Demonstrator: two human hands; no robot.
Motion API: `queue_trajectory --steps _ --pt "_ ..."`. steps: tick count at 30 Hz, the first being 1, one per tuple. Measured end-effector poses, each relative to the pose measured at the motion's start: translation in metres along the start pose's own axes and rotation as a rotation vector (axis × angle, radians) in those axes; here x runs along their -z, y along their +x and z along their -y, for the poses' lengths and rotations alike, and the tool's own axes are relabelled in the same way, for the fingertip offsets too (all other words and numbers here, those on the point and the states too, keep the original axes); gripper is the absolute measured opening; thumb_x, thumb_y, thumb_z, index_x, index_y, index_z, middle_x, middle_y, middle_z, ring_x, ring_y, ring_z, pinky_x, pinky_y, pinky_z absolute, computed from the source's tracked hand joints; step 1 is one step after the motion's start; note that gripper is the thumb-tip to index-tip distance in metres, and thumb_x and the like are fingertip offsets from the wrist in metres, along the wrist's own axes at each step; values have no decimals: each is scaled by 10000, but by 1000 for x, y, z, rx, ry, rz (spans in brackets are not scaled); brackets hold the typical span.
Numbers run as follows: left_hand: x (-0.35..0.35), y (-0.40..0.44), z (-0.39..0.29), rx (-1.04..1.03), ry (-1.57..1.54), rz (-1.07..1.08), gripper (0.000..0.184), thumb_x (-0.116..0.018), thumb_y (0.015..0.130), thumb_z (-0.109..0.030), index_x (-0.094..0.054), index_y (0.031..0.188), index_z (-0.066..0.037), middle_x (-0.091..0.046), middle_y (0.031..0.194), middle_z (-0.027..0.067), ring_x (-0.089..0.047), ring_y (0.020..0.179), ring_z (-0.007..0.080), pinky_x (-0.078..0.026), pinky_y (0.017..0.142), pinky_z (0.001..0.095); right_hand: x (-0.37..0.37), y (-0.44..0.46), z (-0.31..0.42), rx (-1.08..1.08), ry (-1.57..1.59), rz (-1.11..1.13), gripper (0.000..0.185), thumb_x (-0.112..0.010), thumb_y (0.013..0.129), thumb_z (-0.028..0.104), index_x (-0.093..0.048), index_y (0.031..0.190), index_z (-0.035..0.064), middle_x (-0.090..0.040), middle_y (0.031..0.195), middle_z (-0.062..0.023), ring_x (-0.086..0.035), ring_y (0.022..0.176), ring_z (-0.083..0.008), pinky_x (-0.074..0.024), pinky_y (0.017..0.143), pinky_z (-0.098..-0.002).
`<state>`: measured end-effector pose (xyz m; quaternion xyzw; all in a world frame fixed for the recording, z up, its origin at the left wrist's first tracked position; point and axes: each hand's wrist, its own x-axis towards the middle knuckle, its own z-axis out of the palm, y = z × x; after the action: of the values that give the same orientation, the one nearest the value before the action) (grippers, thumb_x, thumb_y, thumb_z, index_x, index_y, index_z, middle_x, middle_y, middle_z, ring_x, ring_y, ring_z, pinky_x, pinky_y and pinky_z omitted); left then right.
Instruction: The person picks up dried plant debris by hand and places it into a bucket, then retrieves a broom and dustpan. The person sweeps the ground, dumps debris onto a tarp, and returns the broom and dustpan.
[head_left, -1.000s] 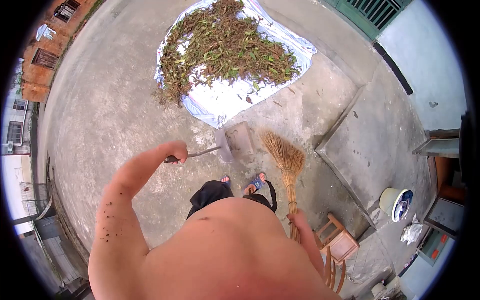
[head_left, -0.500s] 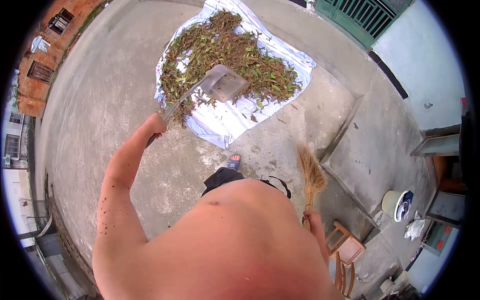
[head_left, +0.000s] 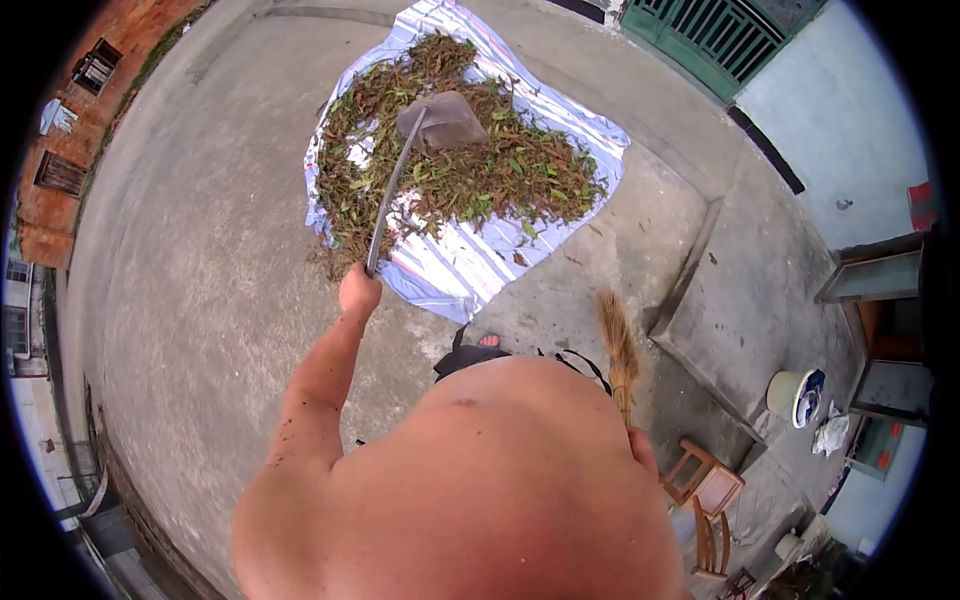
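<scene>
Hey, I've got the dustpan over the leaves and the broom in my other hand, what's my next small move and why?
Probably give the dustpan a light shake with your left hand. It's over the leaf pile, so scraps would likely land there, though I can't tell what's inside. The broom in your right hand is off to the side.

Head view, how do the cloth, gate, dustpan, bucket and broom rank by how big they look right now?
Largest to smallest:
1. Cloth
2. Gate
3. Dustpan, handle included
Then bucket and broom, too close to rank: part of the broom's handle is out of sight.
</scene>
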<state>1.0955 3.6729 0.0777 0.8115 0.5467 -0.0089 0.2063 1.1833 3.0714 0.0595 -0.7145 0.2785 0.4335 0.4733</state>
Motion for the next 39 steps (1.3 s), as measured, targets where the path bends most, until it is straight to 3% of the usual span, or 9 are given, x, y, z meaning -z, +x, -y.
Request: queue_trajectory --steps 16,20,24,26,29,30,33,36,39 --pt "-26 11 55 -19 -126 -55 309 -500 684 -86 -590 980 -85 -612 861 186 -586 823 340 -455 715 419 -30 -32 0 -61 60 -155 175 -566 703 109 -530 802 -31 -542 615 -124 -527 479 -240 -447 437 -355" --pt "-4 32 7 -36 -84 -67 280 -500 677 -70 -618 930 -94 -619 828 182 -592 819 335 -459 726 415 -33 -43 -17 -151 80 -180 171 -571 704 104 -536 807 -28 -545 620 -130 -525 478 -241 -443 433 -355" --pt "-18 22 26 -16 -109 -23 296 -524 662 -61 -607 946 -57 -620 835 170 -599 821 312 -457 718 401 -39 -43 -36 -123 145 -183 178 -571 705 112 -534 803 -32 -543 616 -131 -526 478 -243 -439 427 -358" --pt "-24 38 19 -53 -126 -59 252 -540 647 -65 -611 887 -35 -618 749 187 -619 722 295 -472 642 392 -41 -48 -57 -136 212 -184 174 -569 702 108 -531 795 -34 -542 610 -131 -528 478 -243 -444 430 -359" --pt "-7 64 -38 2 -661 232 93 -521 628 -7 -574 687 42 -530 543 110 -509 436 205 -406 417 336 -38 -51 -92 -185 302 -152 160 -565 695 97 -531 785 -31 -543 605 -129 -527 475 -243 -448 435 -359" --pt "-4 63 -42 -22 -660 225 93 -521 628 -7 -574 687 42 -530 543 110 -509 436 205 -406 417 336 -40 -49 -95 -195 351 -122 151 -562 691 90 -532 779 -28 -544 605 -128 -525 471 -243 -449 437 -358" --pt "4 43 -55 257 -982 499 44 -494 618 25 -515 590 -1 -453 485 84 -422 379 183 -346 363 301 -57 -79 -99 -127 274 -225 146 -555 681 76 -562 781 -29 -565 634 -122 -541 502 -239 -460 475 -351" --pt "10 18 -62 381 -1092 719 70 -477 620 31 -484 573 -20 -438 477 74 -406 370 175 -358 356 292 -46 -12 -228 -96 481 -174 160 -563 670 76 -596 784 -32 -583 664 -103 -554 543 -228 -468 522 -333" --pt "0 -10 -67 373 -1108 798 86 -461 636 24 -448 590 -48 -409 472 46 -385 365 142 -349 341 260 -49 -33 -266 -95 443 -188 199 -582 674 109 -622 809 -33 -601 717 -96 -561 595 -196 -464 562 -319"
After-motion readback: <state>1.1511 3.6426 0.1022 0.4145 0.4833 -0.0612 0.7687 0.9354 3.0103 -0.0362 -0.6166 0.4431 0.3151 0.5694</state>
